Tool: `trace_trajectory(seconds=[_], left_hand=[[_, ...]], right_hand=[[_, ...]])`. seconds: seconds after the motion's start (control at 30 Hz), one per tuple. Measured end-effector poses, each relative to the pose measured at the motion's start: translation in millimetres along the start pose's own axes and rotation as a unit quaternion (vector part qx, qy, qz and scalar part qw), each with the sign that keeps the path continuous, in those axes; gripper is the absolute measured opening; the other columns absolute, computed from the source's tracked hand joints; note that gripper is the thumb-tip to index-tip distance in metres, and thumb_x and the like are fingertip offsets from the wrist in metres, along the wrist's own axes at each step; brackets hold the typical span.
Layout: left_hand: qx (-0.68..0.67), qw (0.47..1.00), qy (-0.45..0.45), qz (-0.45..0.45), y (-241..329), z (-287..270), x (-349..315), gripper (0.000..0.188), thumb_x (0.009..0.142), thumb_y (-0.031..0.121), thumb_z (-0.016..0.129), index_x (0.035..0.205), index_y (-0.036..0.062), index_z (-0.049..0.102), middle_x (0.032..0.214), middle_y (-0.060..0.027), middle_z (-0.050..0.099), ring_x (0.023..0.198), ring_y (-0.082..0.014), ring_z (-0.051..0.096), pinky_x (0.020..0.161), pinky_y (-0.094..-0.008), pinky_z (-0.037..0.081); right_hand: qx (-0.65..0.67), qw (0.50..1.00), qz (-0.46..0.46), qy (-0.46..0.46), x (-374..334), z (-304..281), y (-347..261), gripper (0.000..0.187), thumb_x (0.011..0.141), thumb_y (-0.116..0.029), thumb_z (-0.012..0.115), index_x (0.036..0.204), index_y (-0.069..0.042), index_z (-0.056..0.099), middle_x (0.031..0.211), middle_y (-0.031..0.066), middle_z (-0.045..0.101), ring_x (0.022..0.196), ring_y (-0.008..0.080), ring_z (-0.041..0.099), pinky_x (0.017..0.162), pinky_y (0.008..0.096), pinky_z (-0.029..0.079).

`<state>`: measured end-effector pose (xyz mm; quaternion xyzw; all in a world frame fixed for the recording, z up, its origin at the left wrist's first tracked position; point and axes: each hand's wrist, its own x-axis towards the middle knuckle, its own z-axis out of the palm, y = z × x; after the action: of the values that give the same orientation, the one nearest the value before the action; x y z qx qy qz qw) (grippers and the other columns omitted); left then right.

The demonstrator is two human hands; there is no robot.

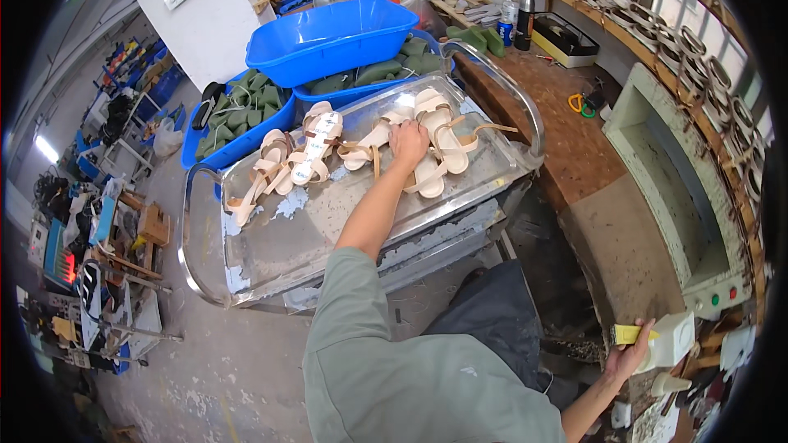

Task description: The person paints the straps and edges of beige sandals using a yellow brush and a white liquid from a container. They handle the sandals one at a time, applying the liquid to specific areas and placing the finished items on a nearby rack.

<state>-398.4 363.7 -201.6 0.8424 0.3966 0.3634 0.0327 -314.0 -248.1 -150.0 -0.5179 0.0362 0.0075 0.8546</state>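
Observation:
My left hand (408, 144) reaches onto a metal tray cart (328, 234), its fingers curled over one of the beige strappy sandals (428, 175); the fingertips are partly hidden. Another beige sandal (450, 148) lies just to the right of that hand, and several more sandals (316, 143) spread leftward across the tray. At the lower right, my right hand (630, 354) grips a small flat yellow tool (626, 334) whose exact kind I cannot make out. Right beside it stands a white plastic container (675, 340).
Blue tubs (328, 41) of green shoe parts (242, 107) stand behind the cart. A curved metal rail (525, 107) rises at its right end. On the brown bench (533, 131) are a black flask (524, 20), scissors (581, 105) and a pale green machine (669, 197). Shoes line the shelf (648, 20).

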Motion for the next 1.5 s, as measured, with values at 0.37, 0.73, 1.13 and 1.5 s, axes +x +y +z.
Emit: trace_trajectory(seconds=[0.37, 0.73, 1.13, 1.5], left_hand=[[0.055, 0.989, -0.07, 0.119, -5, -45, -25, 0.03, 0.085, 0.028, 0.046, 0.075, 0.004, 0.062, 0.074, -0.019, 0.064, 0.067, -0.0342, 0.063, 0.065, -0.0458, 0.049], [-0.009, 0.986, -0.091, 0.139, 0, -44, -42, 0.041, 0.09, 0.036, 0.037, 0.077, 0.0041, 0.059, 0.071, -0.0226, 0.06, 0.068, -0.0408, 0.058, 0.064, -0.052, 0.043], [-0.379, 0.837, -0.02, 0.395, 245, -74, 6, 0.019, 0.075, 0.007, 0.055, 0.058, 0.0033, 0.048, 0.052, -0.011, 0.047, 0.045, -0.0205, 0.045, 0.045, -0.0347, 0.037], [-0.131, 0.831, -0.253, 0.477, 523, 109, -76, 0.03, 0.085, 0.032, 0.051, 0.084, 0.0041, 0.062, 0.08, -0.018, 0.064, 0.077, -0.0336, 0.063, 0.069, -0.0445, 0.049]], right_hand=[[0.059, 0.998, -0.031, 0.0, -52, -19, -18, 0.028, 0.092, -0.032, 0.052, 0.084, -0.006, 0.055, 0.067, -0.0008, 0.054, 0.043, 0.0038, 0.045, 0.033, 0.0169, 0.031], [0.031, 0.998, -0.028, 0.051, -67, -23, -11, 0.022, 0.092, -0.027, 0.052, 0.089, -0.006, 0.056, 0.075, 0.0024, 0.059, 0.047, 0.0047, 0.048, 0.035, 0.018, 0.032], [0.049, 0.995, -0.02, 0.081, -39, -63, -35, 0.028, 0.09, -0.032, 0.055, 0.079, -0.007, 0.059, 0.066, -0.0003, 0.058, 0.043, 0.0049, 0.046, 0.036, 0.0183, 0.033], [0.059, 0.966, -0.074, 0.241, -28, -114, -57, 0.029, 0.091, -0.032, 0.054, 0.078, -0.006, 0.057, 0.063, 0.0012, 0.056, 0.042, 0.0048, 0.046, 0.035, 0.0175, 0.031]])
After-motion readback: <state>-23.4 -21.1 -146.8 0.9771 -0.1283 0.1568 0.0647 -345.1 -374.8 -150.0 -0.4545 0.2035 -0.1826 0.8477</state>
